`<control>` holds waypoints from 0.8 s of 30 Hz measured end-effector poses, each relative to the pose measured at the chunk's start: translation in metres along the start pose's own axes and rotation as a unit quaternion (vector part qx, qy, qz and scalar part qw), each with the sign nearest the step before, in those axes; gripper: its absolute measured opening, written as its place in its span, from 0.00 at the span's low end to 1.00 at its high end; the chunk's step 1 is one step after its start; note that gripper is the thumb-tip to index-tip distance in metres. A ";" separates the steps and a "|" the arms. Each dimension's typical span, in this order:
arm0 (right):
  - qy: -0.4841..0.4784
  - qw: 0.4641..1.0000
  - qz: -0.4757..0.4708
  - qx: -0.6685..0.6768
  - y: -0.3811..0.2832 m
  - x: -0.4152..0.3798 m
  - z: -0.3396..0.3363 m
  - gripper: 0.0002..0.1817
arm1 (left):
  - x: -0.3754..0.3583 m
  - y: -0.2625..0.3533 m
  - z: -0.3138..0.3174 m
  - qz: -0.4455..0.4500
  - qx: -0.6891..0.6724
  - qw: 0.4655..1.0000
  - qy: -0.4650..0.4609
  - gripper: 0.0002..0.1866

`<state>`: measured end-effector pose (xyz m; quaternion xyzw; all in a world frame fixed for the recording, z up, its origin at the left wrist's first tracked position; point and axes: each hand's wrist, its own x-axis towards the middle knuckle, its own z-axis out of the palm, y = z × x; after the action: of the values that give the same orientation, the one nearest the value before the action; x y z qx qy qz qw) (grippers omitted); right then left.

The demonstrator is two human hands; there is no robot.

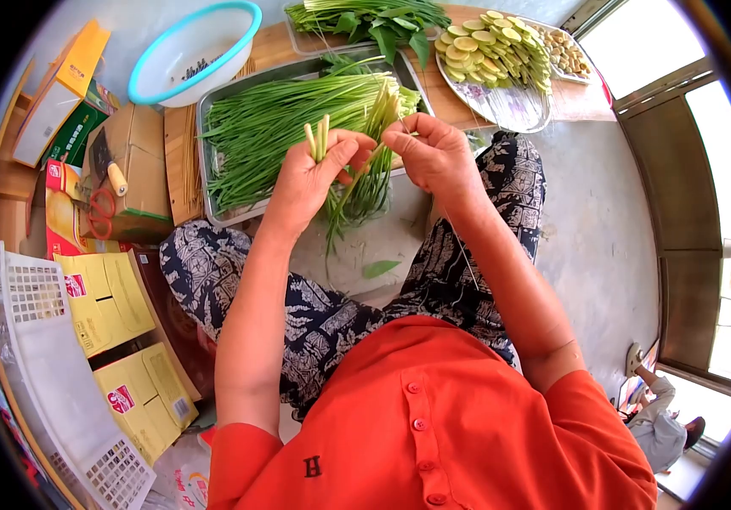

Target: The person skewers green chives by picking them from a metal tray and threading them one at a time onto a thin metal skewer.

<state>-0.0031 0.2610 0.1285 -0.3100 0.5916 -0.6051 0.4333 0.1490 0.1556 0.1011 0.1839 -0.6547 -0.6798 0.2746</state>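
My left hand (319, 174) is closed around a small bunch of chives (370, 183), with pale stalk ends poking up above the fingers and green leaves hanging down. Close beside it, my right hand (433, 153) pinches thumb against fingers at the chives. From under that hand a thin skewer (465, 251) slants down toward my lap. Its tip is hidden among the fingers and stalks. Just beyond both hands lies a metal tray (206, 161) heaped with long chives (272, 127). A loose green leaf (380, 269) is on the floor between my legs.
Behind the tray stand a blue-rimmed basin (149, 72), leafy greens (382, 21) and a plate (523, 110) of skewered round slices (489, 47). At left are a cardboard box (140, 161), red-handled scissors (100, 212), yellow cartons (110, 302) and a white basket (51, 365). Another person's legs (659, 425) show at right.
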 end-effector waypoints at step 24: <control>-0.103 0.987 0.034 -0.115 -0.020 -0.052 0.001 0.11 | 0.002 -0.001 -0.018 -0.103 -0.246 0.960 0.083 0.11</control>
<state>0.0177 0.3056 0.1553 -0.3982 0.6199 -0.4824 0.4738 0.1583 0.1401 0.0985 0.2329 -0.4194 -0.8268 0.2936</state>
